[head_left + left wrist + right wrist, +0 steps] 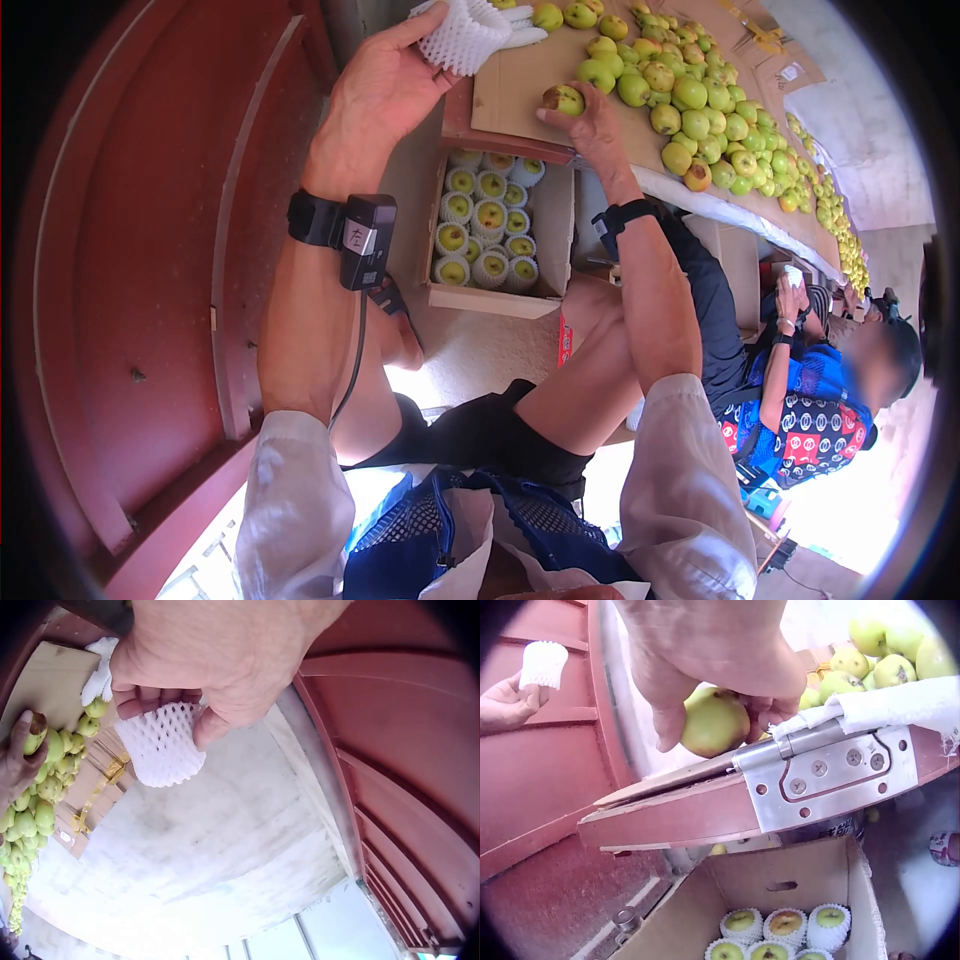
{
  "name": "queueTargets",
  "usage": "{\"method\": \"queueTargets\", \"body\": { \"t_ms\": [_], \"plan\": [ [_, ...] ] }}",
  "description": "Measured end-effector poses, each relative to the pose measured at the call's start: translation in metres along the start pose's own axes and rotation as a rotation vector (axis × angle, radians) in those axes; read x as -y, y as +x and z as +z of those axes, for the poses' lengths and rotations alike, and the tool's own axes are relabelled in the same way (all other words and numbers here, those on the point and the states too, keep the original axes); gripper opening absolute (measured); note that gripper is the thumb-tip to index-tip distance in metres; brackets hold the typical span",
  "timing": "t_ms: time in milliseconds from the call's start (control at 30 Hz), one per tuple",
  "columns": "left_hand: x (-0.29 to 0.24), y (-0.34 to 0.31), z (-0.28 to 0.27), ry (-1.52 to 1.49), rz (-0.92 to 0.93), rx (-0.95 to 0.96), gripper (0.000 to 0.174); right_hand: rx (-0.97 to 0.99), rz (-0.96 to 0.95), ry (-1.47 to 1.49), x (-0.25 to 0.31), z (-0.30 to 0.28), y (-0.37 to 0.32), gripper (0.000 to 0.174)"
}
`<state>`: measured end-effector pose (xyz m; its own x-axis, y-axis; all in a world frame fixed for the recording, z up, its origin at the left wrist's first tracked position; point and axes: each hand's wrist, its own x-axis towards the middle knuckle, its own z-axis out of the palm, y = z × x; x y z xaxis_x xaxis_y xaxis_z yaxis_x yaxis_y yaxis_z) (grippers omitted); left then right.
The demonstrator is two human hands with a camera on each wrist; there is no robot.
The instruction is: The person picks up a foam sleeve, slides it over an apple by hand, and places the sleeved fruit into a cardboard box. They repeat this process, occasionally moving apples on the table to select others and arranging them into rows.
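Fruit (pixel 563 99) gripped by curled fingers of right hand (pixel 597 128); fingers of left hand (pixel 375 95) pinch foam net (pixel 462 35).
Probably best: spread the net's mouth wide toward the fruit, grip gently.

This is a fruit-packing stall, market-style. A long counter (pixel 500 130) lined with cardboard carries heaps of loose green-yellow fruit (pixel 700 115). A cardboard box (pixel 552 215) below it holds fruit sleeved in white foam nets (pixel 490 268). A second person (pixel 800 400) sits further along the counter, and red metal panels (pixel 150 250) wall one side.
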<state>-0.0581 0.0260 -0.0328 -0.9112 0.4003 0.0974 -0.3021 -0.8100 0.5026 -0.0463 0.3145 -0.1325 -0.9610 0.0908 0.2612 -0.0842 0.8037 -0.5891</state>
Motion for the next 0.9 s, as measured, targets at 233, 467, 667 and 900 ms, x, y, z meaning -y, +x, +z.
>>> {"method": "queueTargets", "body": {
  "t_ms": [233, 467, 667, 900],
  "plan": [
    [-0.001, 0.003, -0.003, -0.006, 0.004, 0.017, 0.038, 0.066, -0.030, -0.057, -0.015, 0.003, 0.007, 0.093],
    [0.006, 0.004, -0.002, 0.003, -0.059, 0.000, 0.042, -0.051, 0.083, 0.052, -0.019, -0.009, 0.010, 0.086],
    [0.025, 0.006, -0.003, 0.099, -0.137, 0.027, 0.042, 0.289, 0.180, 0.961, 0.081, -0.064, -0.011, 0.060],
    [0.039, 0.002, 0.008, 0.147, -0.243, 0.162, 0.045, 0.500, 0.234, 1.615, 0.111, -0.051, -0.029, 0.049]
  ]
}}
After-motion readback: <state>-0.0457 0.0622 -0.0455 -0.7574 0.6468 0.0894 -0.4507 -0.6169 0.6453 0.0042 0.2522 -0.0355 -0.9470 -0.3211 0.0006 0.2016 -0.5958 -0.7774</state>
